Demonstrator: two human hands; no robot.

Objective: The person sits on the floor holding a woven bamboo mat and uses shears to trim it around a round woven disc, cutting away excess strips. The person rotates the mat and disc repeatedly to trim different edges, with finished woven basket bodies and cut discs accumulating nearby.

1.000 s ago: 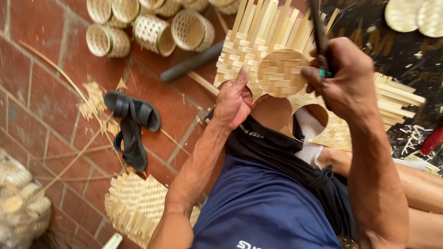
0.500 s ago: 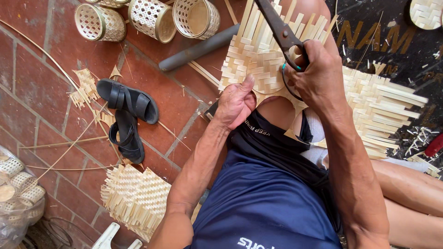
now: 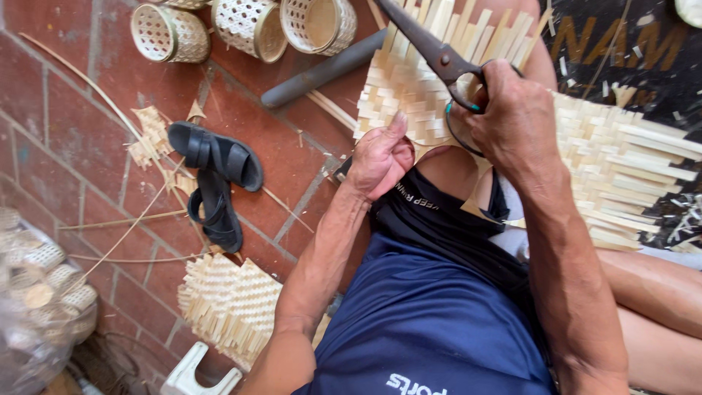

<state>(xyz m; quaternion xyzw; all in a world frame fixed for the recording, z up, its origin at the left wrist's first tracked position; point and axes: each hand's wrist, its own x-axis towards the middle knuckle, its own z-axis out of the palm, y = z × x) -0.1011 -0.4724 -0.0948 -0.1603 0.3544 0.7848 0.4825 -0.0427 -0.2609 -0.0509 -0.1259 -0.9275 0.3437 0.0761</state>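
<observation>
The woven bamboo mat lay over the person's knee at about twelve o'clock in the view, its loose strip ends fanning out toward the top. The left hand was closed around the mat's lower edge, thumb up against the weave, pinning it just above the knee. The right hand gripped the handles of a pair of large dark scissors, fingers through the loops; the blades ran up toward eleven o'clock across the mat, and how far apart they stood could not be told. The two hands sat near each other, the right at about one o'clock from the left.

A second woven piece spread out at three o'clock, partly under the right forearm. On the brick floor at nine o'clock lay a pair of black sandals, one crossed over the other, with thin bamboo strips scattered around them. Three small openwork baskets lay on their sides at eleven o'clock, and a dark grey rod rested just below them. Another woven panel lay on the floor at seven o'clock, close to the left elbow. A clear bag of small baskets sat at eight o'clock.
</observation>
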